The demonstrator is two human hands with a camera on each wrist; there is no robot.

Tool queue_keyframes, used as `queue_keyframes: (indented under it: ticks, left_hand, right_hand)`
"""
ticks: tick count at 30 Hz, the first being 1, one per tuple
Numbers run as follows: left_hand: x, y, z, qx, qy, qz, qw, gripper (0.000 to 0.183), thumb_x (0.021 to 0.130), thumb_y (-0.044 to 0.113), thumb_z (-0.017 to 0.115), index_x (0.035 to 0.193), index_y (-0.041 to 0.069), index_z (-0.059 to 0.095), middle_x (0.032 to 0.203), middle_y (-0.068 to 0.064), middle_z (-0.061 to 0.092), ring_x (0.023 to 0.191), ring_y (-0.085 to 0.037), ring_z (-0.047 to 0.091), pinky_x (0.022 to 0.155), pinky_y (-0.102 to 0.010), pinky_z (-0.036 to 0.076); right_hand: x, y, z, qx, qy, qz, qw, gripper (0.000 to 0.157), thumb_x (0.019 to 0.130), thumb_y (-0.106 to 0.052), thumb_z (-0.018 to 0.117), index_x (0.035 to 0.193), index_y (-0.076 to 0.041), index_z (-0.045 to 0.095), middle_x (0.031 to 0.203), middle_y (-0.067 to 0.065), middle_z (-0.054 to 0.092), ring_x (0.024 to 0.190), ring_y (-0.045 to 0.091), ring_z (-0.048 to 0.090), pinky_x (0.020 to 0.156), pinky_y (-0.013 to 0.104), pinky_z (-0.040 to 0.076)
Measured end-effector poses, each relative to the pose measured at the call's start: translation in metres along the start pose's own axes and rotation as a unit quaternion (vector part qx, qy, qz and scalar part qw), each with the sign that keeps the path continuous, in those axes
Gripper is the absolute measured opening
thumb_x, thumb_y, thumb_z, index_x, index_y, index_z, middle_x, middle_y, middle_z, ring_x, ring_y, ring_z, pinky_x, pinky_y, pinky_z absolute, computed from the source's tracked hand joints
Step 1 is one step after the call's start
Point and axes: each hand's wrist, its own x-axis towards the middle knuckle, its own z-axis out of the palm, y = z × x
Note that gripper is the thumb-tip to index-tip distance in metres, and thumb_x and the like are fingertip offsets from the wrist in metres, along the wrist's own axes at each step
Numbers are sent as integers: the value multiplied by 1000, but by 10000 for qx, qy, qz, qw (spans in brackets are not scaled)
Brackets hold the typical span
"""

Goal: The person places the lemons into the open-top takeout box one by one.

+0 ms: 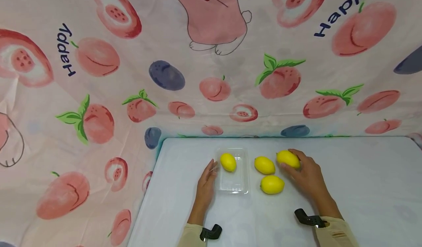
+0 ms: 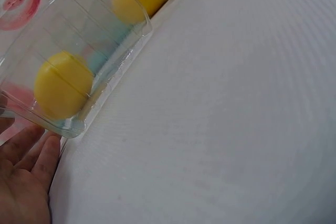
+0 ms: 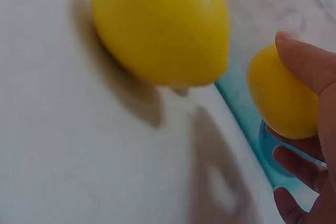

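Observation:
In the head view my right hand [image 1: 308, 172] holds a yellow lemon [image 1: 288, 159] between thumb and fingers. The same held lemon [image 3: 283, 93] shows in the right wrist view, with the other fingers loosely bent below it. Two more lemons lie on the table just left of that hand, one farther back [image 1: 265, 165] and one nearer [image 1: 272, 184]. A clear plastic tray [image 1: 242, 183] stands left of them, with one lemon [image 1: 228, 162] in its far part. Fairly straight fingers of my left hand [image 1: 206, 184] touch the tray's left side; in the left wrist view they meet its rim.
A white-covered table [image 1: 369, 188] carries everything. Behind it and to its left hangs a pink cloth [image 1: 132, 67] printed with fruit. Each wrist wears a black camera mount, one on the left sleeve [image 1: 211, 233] and one on the right [image 1: 308, 217].

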Motion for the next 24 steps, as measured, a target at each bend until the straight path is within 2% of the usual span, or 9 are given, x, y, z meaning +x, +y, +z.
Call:
queue_keyframes:
  ticks: [5, 11, 19, 24]
  left_hand:
    - [1, 0, 0, 30, 16, 60, 10000, 48, 110, 30, 44, 157, 27, 40, 153, 4, 53, 140, -22, 52, 120, -48, 37]
    - [0, 1, 1, 15, 14, 14, 10000, 48, 109, 27, 45, 157, 26, 41, 153, 3, 54, 139, -21, 53, 120, -47, 37]
    - [1, 0, 1, 51, 47, 30, 10000, 48, 109, 28, 45, 157, 28, 41, 152, 5, 54, 139, -21, 53, 120, -46, 38]
    - [1, -1, 1, 54, 54, 57, 10000, 48, 109, 26, 46, 157, 25, 41, 152, 3, 54, 139, -23, 53, 120, -48, 38]
  right_hand:
    - [0, -17, -7, 216, -95, 3, 9997, 72, 92, -54, 71, 148, -13, 50, 134, 21, 61, 114, 41, 55, 93, 64, 47]
    - [1, -37, -7, 258, -61, -135, 9996, 72, 91, -52, 73, 146, -11, 51, 130, 20, 62, 111, 39, 57, 91, 61, 48]
    - [2, -65, 6, 284, -440, 111, 9986, 75, 93, -62, 64, 148, -13, 46, 131, 21, 59, 114, 39, 56, 97, 63, 48]
    - [2, -78, 17, 95, -507, 245, 9984, 77, 92, -65, 63, 147, -14, 46, 130, 21, 59, 112, 39, 56, 93, 59, 50]
